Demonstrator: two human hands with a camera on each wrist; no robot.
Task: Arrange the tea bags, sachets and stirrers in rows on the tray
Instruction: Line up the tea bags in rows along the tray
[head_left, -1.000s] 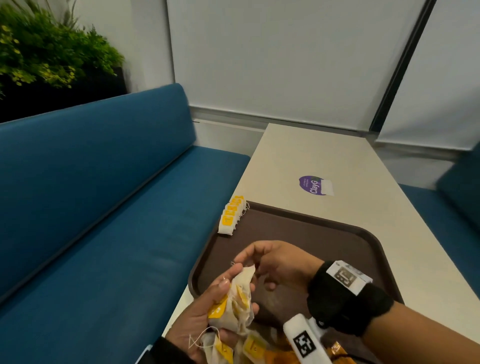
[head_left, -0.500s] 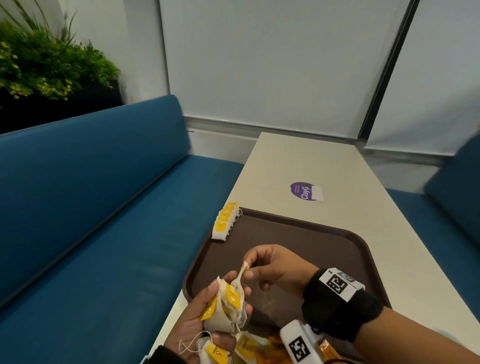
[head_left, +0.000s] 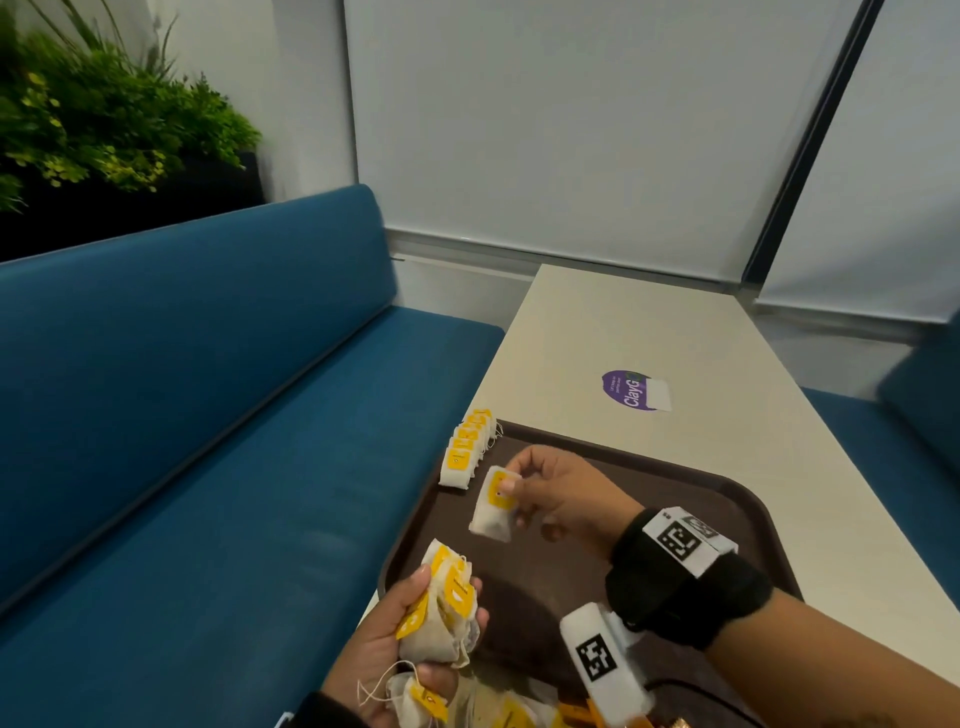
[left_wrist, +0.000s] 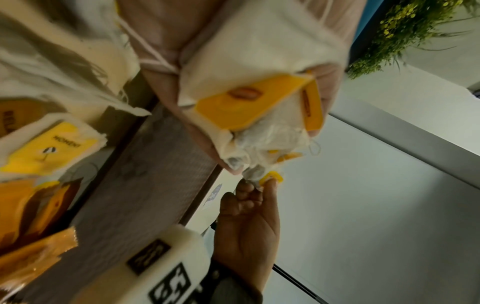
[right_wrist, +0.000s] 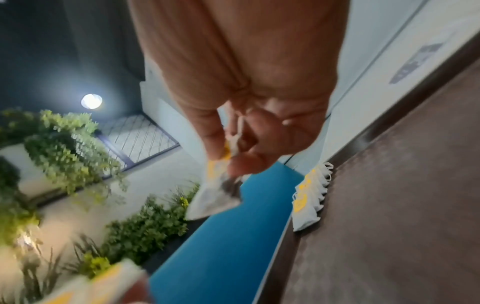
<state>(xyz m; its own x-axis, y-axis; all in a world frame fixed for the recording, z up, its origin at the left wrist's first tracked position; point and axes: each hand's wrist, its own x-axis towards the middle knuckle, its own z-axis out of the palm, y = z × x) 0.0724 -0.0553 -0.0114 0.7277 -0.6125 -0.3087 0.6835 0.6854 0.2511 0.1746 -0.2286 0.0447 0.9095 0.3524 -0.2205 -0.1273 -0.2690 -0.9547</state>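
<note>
Tea bags (head_left: 467, 448) form one short row at the tray's (head_left: 649, 467) ten o'clock corner; right hand (head_left: 558, 493) pinches another bag (head_left: 493, 506) beside it, left hand (head_left: 410, 639) clutches a bunch (head_left: 447, 608); sachets (head_left: 571, 714) at six o'clock wait unsorted.

The right hand (head_left: 558, 496) reaches forward, palm down, thumb and forefinger pinching a single tea bag (head_left: 493, 504), the other fingers curled under. The left hand (head_left: 400, 642) sits lower and nearer, palm up, fingers wrapped round a bunch of tea bags (head_left: 444, 608).
</note>
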